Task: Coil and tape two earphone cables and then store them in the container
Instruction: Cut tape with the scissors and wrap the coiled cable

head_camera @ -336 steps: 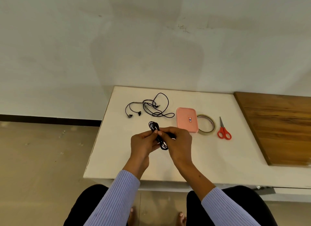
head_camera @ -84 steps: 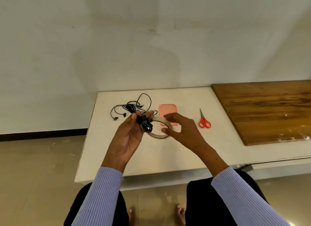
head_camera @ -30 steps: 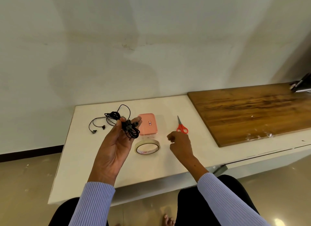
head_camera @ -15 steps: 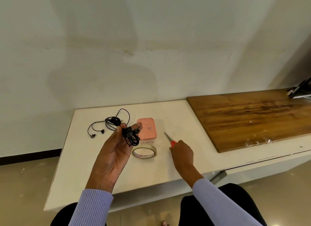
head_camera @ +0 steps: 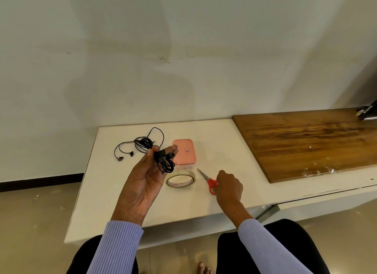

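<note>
My left hand (head_camera: pixel 140 184) is raised above the white table (head_camera: pixel 114 202), palm up, pinching a coiled black earphone cable (head_camera: pixel 164 161) between thumb and fingers. A second black earphone (head_camera: pixel 140 146) lies loose and tangled at the table's far left. The pink container (head_camera: pixel 185 151) sits closed behind a roll of clear tape (head_camera: pixel 180 179). My right hand (head_camera: pixel 228 185) rests on the table, closed around the handles of red scissors (head_camera: pixel 210 182), whose blades point toward the container.
A brown wooden board (head_camera: pixel 306 141) covers the table's right part, with a dark object (head_camera: pixel 368 110) at its far right edge. A plain wall stands behind. The table's front edge runs just above my knees.
My right hand let go of the tape roll, reached to the scissors and has drawn them nearer, beside the tape. My left hand keeps holding the coiled cable up.
</note>
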